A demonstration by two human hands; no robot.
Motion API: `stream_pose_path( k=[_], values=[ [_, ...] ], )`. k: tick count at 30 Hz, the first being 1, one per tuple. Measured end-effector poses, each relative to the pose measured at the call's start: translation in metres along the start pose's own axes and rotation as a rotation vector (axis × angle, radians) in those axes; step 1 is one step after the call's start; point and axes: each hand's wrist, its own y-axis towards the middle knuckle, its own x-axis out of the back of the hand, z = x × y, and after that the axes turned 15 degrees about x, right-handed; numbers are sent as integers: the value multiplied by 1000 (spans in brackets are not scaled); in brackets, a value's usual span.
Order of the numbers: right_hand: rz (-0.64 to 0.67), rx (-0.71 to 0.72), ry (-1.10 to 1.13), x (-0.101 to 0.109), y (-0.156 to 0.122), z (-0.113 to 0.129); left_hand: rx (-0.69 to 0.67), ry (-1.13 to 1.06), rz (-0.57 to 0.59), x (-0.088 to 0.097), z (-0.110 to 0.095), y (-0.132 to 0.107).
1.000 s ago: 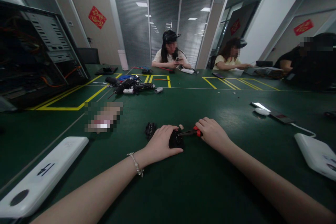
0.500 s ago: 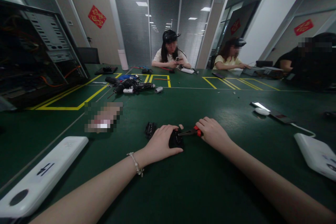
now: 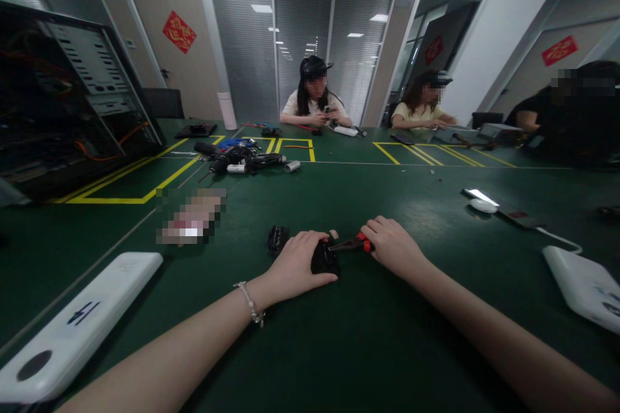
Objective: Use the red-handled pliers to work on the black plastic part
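My left hand (image 3: 298, 264) is closed over a small black part (image 3: 325, 260) and presses it onto the green table (image 3: 339, 335). My right hand (image 3: 392, 245) grips red-handled pliers (image 3: 349, 244), whose dark jaws reach left into the black part. A second small black piece (image 3: 277, 239) lies just left of my left hand. A bracelet sits on my left wrist.
A white device (image 3: 72, 329) lies at near left and another white device (image 3: 584, 284) at near right. An open computer case (image 3: 72, 90) stands far left. A pile of tools (image 3: 242, 158), a phone (image 3: 504, 206) and a white mouse (image 3: 483, 205) lie further off. Three people sit across.
My hands have stayed where they were. The person at the far right of the opposite side has shifted their arms a little.
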Motion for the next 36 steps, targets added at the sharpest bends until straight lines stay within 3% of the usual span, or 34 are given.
stream_pose_path(
  k=[36],
  values=[
    [-13, 13, -11, -1, 0, 1, 5, -1, 3, 2, -2, 0]
  ],
)
